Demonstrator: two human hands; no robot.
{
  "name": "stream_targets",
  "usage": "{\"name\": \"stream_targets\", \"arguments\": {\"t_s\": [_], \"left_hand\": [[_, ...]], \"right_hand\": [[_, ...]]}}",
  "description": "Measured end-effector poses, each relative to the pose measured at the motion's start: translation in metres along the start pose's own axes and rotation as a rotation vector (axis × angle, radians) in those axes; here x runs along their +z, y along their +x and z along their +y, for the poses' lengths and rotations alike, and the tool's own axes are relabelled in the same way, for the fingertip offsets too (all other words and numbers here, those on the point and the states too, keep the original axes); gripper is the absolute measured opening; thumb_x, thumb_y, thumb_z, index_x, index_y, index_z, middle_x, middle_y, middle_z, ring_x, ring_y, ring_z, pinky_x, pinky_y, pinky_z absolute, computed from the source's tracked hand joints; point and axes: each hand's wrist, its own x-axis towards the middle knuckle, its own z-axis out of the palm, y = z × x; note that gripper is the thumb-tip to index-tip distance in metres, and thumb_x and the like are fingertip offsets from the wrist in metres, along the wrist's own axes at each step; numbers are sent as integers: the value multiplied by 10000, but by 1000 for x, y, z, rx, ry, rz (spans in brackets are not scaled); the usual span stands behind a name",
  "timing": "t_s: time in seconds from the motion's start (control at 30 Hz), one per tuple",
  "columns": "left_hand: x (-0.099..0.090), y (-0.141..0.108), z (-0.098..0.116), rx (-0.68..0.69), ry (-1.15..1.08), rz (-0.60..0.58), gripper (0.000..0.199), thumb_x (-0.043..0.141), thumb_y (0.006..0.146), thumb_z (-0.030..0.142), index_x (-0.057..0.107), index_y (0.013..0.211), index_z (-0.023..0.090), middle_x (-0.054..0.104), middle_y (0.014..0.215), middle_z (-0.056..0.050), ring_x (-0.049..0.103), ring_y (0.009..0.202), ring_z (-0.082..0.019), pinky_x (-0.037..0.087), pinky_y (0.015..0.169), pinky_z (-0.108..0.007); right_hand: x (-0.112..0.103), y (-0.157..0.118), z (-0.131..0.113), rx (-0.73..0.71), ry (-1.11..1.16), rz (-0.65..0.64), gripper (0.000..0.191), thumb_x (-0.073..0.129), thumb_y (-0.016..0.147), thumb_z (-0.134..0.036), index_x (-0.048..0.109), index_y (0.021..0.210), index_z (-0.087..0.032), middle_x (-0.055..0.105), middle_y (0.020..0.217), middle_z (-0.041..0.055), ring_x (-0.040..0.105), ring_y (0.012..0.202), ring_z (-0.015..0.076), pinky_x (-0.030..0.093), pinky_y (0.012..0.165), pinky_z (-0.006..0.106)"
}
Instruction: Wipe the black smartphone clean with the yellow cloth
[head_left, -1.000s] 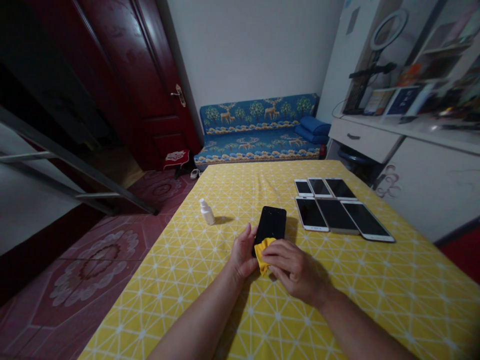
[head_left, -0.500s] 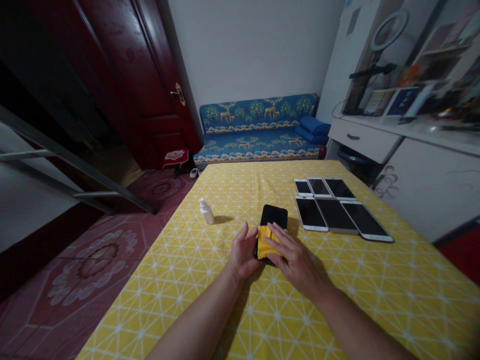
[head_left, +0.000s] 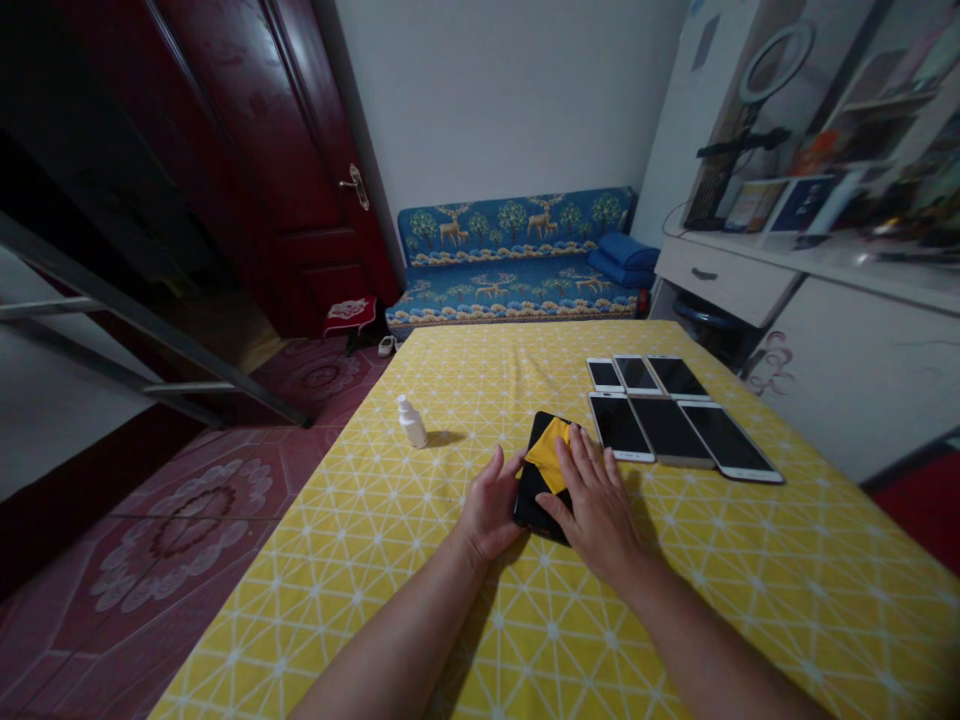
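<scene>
A black smartphone [head_left: 534,512] lies screen up on the table in front of me. My left hand [head_left: 489,505] grips its left edge, thumb raised and fingers against the side, some of them hidden. Over the phone's upper part is a folded yellow cloth [head_left: 550,455]. My right hand [head_left: 596,500] presses the cloth against the screen with its fingers laid along it. To the left, a small white spray bottle [head_left: 413,424] stands upright, apart from both hands.
Several other phones lie in two rows at the right, among them a white-framed phone [head_left: 621,428] close to my right hand. A yellow patterned cloth covers the table [head_left: 360,560]. Beyond its far edge stands a blue sofa [head_left: 517,280]; a white cabinet [head_left: 847,360] is at the right.
My right hand has slid the yellow cloth up and right, from the phone's lower half to its upper half. The left hand stays at the phone's edge.
</scene>
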Motion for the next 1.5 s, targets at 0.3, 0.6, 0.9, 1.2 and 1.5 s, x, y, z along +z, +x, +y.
{"name": "stream_targets", "arguments": {"t_s": [0.3,0.6,0.9,1.2,1.5], "left_hand": [[6,0,-1,-84,-29,-53,515,488,935,533,584,1301,183,682,1204,-145,672,1076,-282,516,917,-390],[0,-1,-8,-145,35,-93,543,469,936,591,663,1178,145,722,1052,-123,692,954,-247,499,862,-336],[-3,4,-8,79,78,151,492,706,808,539,672,1094,140,723,1025,-98,685,937,-220,504,876,-314],[4,7,-13,458,446,263,554,871,672,288,621,1158,198,698,1005,-72,674,864,-192,517,815,-320],[-10,12,-15,546,665,386,776,910,592,309,565,1285,268,697,1066,-64,660,914,-223,535,830,-350]], "right_hand": [[-1,3,4,55,28,29,796,384,991,-528,7,1594,-171,139,1643,192,100,1519,327,242,1167,612],[-7,7,0,-74,80,-15,813,434,966,-559,63,1596,-203,154,1647,151,116,1521,311,242,1175,602],[-18,5,-16,-215,246,-190,529,543,964,-371,445,1467,-242,390,1564,114,318,1466,276,312,1161,602],[-17,12,-28,219,897,132,211,604,888,-281,644,1088,-229,676,1168,97,633,1107,237,498,981,430],[-24,22,-31,636,1340,-33,325,829,632,-406,579,752,-236,603,733,-23,581,727,167,476,703,300]]}}
